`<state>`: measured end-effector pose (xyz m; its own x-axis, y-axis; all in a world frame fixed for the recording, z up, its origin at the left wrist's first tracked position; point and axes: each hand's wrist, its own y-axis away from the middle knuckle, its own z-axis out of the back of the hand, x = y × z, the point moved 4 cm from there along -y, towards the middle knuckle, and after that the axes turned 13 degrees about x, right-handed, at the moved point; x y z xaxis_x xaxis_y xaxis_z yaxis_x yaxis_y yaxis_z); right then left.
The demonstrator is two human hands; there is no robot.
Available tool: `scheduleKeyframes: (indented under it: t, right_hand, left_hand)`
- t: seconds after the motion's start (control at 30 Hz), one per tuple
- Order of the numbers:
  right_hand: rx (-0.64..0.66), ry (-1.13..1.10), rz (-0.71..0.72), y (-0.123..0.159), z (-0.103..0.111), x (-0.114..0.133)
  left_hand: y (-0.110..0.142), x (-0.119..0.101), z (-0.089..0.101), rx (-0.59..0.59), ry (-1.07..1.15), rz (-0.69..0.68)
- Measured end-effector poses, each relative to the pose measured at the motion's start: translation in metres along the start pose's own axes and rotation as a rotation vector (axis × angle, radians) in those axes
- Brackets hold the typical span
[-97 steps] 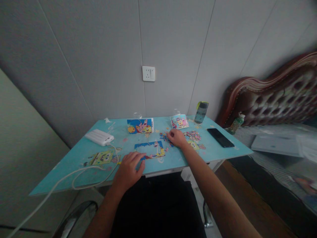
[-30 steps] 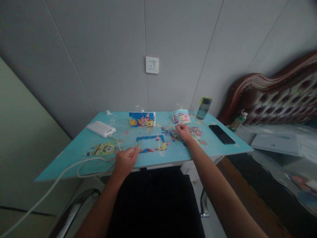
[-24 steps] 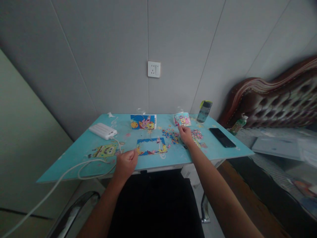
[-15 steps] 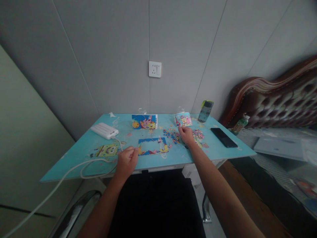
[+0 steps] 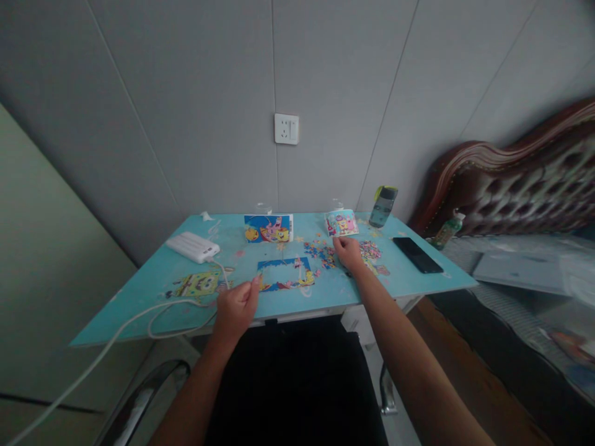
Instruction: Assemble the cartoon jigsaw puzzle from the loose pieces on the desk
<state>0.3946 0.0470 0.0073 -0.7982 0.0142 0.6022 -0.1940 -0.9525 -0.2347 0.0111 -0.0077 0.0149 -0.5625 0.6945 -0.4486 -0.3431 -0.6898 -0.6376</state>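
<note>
A half-built cartoon jigsaw frame (image 5: 286,274) lies in the middle of the turquoise table (image 5: 139,297). My left hand (image 5: 235,306) rests at the table's front edge, just left of the frame, fingers curled in with the thumb and forefinger pinched; what is in them is too small to see. My right hand (image 5: 348,253) lies knuckles-up, fingers curled, on the heap of loose puzzle pieces (image 5: 325,253) to the right of the frame. More loose pieces (image 5: 372,251) lie beyond that hand.
A picture card (image 5: 268,228) and a smaller card (image 5: 341,223) stand at the back. A white power bank (image 5: 193,247) with its cable (image 5: 153,313) lies left. A bottle (image 5: 383,206) and black phone (image 5: 417,254) lie right. A bed with a brown headboard (image 5: 511,186) adjoins.
My left hand went from lying flat by the frame to a curled pinch at the table's edge. My right hand stayed on the loose pieces. The view shifted slightly.
</note>
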Motion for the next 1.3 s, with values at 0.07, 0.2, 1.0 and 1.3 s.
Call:
scheduleKeyframes:
  t: [0.07, 0.2, 1.0, 1.3]
  right_hand:
    - [-0.012, 0.023, -0.024, 0.001, 0.002, -0.002]
    - [-0.010, 0.075, -0.057, 0.006, 0.007, -0.002]
    - [0.122, 0.166, 0.049, 0.021, 0.004, 0.016]
    - [0.195, 0.136, 0.128, 0.019, 0.000, 0.018]
  left_hand:
    - [0.001, 0.000, 0.000, -0.002, -0.015, -0.008]
    - [0.001, -0.002, -0.002, 0.023, -0.033, -0.028]
    - [0.004, -0.011, -0.011, 0.201, -0.082, -0.040]
    - [0.005, -0.009, -0.014, 0.222, -0.103, -0.040]
